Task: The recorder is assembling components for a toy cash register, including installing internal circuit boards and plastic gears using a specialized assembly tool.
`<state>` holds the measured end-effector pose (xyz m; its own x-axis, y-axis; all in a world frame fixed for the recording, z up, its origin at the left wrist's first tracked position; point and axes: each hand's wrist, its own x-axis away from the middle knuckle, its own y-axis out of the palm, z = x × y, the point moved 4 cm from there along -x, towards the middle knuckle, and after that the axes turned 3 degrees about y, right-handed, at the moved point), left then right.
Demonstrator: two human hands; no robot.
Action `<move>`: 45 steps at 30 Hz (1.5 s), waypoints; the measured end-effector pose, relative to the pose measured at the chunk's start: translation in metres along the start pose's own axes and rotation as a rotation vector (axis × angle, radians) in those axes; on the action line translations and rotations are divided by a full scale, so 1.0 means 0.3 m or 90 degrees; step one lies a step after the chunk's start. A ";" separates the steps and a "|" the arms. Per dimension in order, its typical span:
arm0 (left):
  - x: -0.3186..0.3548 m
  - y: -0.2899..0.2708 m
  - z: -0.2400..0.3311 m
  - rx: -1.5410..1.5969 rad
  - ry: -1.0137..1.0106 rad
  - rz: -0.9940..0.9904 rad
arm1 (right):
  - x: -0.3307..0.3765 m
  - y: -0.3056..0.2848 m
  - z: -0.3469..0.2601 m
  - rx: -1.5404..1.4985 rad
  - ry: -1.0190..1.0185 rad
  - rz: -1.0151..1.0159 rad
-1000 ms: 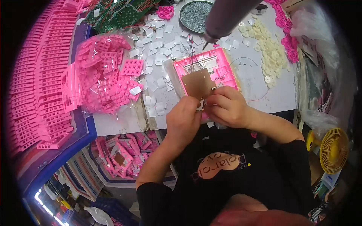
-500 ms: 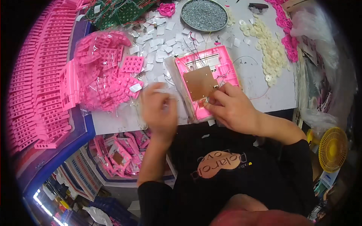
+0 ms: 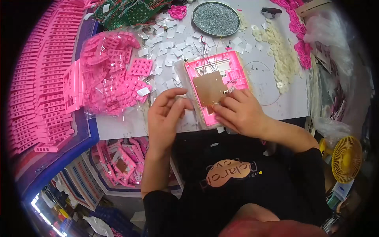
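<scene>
A pink plastic case [image 3: 233,65] lies open on the white table [image 3: 276,100], with a brown circuit board [image 3: 209,87] and thin wires inside it. My right hand [image 3: 241,112] lies on the case's near edge and holds it down, fingertips at the board's lower right corner. My left hand [image 3: 167,114] is just left of the case, over a clear plastic sheet and loose white paper squares [image 3: 166,63]. Its thumb and fingers are apart, and I see nothing between them.
A round metal tray of small screws [image 3: 216,17] stands at the back. White discs [image 3: 282,59] are piled at the right, bagged pink parts [image 3: 110,75] and stacked pink frames [image 3: 39,79] at the left. Green circuit boards [image 3: 126,12] lie far left. A yellow fan [image 3: 346,158] stands low right.
My left hand left the case, where both hands worked together, and moved left onto the white squares. A grey tool at the top went out of view. The right hand stayed.
</scene>
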<state>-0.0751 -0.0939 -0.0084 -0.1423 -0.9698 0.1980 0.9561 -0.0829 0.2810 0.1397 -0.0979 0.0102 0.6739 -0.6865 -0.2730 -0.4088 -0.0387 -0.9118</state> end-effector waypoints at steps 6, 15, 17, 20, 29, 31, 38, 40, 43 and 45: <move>-0.022 0.050 0.021 0.008 -0.007 -0.048 | 0.004 -0.001 -0.027 0.030 0.007 -0.124; 0.001 0.082 0.031 -0.176 0.082 0.044 | -0.009 -0.042 0.023 -0.156 -0.012 -0.214; 0.031 0.114 0.018 -0.275 0.089 0.012 | 0.003 -0.080 0.065 -0.212 0.036 -0.120; 0.064 0.189 0.023 -0.412 0.132 -0.083 | -0.018 -0.135 0.060 -0.297 0.049 0.011; 0.016 0.300 0.049 -0.511 0.185 -0.193 | 0.033 -0.156 0.104 -0.480 0.222 -0.102; 0.012 0.293 0.066 -0.546 0.259 -0.175 | 0.064 -0.158 0.123 -0.439 0.278 -0.114; 0.058 0.298 -0.051 -0.663 0.423 -0.222 | 0.190 -0.124 0.054 -0.069 0.183 -0.043; 0.061 0.294 -0.068 -0.679 0.435 -0.219 | 0.191 -0.118 0.057 -0.076 0.156 -0.023; 0.062 0.293 -0.076 -0.683 0.423 -0.212 | 0.192 -0.090 0.107 -0.177 0.136 0.026; 0.058 0.294 -0.077 -0.699 0.405 -0.222 | 0.200 -0.065 0.155 -0.270 0.143 0.039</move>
<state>0.0127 -0.1233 -0.0018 -0.5665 -0.7723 -0.2876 0.6455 -0.1989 -0.7374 0.2166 -0.1046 -0.0027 0.5101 -0.8349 -0.2067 -0.6900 -0.2537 -0.6778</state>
